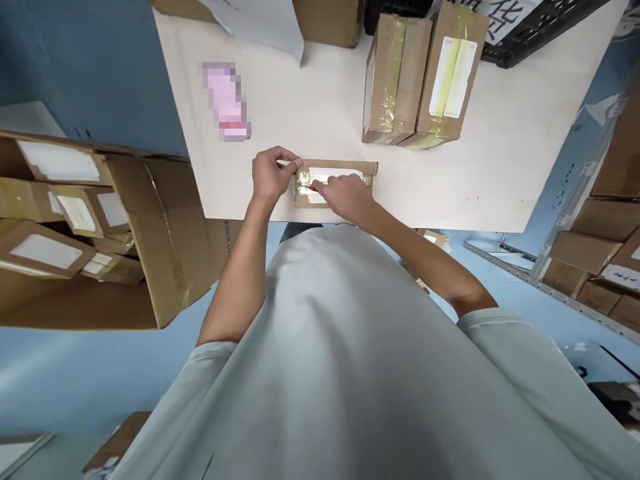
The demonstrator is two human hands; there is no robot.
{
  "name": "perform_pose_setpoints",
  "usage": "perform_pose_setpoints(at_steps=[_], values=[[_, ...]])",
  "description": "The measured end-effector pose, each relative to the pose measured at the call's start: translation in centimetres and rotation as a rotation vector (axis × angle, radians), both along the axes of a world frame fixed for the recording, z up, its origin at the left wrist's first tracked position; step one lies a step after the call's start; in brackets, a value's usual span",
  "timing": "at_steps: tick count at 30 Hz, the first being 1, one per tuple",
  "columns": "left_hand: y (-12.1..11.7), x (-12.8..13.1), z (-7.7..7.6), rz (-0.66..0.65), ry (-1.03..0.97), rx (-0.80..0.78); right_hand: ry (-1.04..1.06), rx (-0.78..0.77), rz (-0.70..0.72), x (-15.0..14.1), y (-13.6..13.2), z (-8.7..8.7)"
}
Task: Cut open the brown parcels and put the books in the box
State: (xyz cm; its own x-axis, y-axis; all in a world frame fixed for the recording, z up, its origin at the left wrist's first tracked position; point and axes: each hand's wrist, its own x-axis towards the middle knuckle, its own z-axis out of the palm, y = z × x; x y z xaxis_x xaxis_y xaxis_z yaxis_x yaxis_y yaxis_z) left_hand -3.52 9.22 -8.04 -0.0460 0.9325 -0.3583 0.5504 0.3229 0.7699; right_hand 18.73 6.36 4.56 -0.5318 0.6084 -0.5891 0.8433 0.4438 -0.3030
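Observation:
A small cardboard box [334, 165] with shiny clear tape and a white label lies flat near the table's front edge. At its upper left corner, my left hand [273, 175] is closed, thumb and forefinger pressed against the edge. My right hand [347, 195] rests over the middle of the box, closed around a small red and black cutter [313, 188]. The cutter's thin tip points left onto the taped top, and most of its body is hidden in my fingers. Part of the label is covered by that hand.
Two taped cartons [417, 80] stand on the white table [310, 100], near a black crate [525, 40]. A blurred pink item [226, 100] lies at left. A large open carton [165, 233] full of boxes is left of the table; stacked boxes [585, 253] stand at right.

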Motion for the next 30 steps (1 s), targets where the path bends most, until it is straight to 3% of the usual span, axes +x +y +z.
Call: perform_pose_setpoints(at_steps=[5, 9, 12, 15, 20, 27, 30], values=[[-0.6, 0.3, -0.4, 0.012, -0.022, 0.050, -0.024, 0.016, 0.089, -1.2, 1.4, 0.9], [-1.0, 0.7, -0.3, 0.034, 0.011, 0.095, -0.051, 0.004, 0.125, -1.0, 2.1, 0.6], [-1.1, 0.7, -0.3, 0.038, 0.001, 0.103, -0.050, 0.005, 0.094, 1.8, 1.7, -0.3], [-1.1, 0.8, -0.3, 0.041, -0.001, 0.107, -0.063, 0.011, 0.024, 6.5, 0.7, -1.0], [-1.5, 1.5, -0.2, 0.027, 0.010, 0.083, -0.135, 0.088, -0.063, 13.0, -0.6, -0.8], [-2.0, 1.7, 0.6, -0.003, 0.075, 0.122, -0.188, 0.133, 0.000, 15.2, -0.4, -0.9], [-2.4, 3.9, 1.8, -0.134, 0.136, 0.242, -0.175, 0.133, 0.015, 15.5, -0.2, -1.3]])
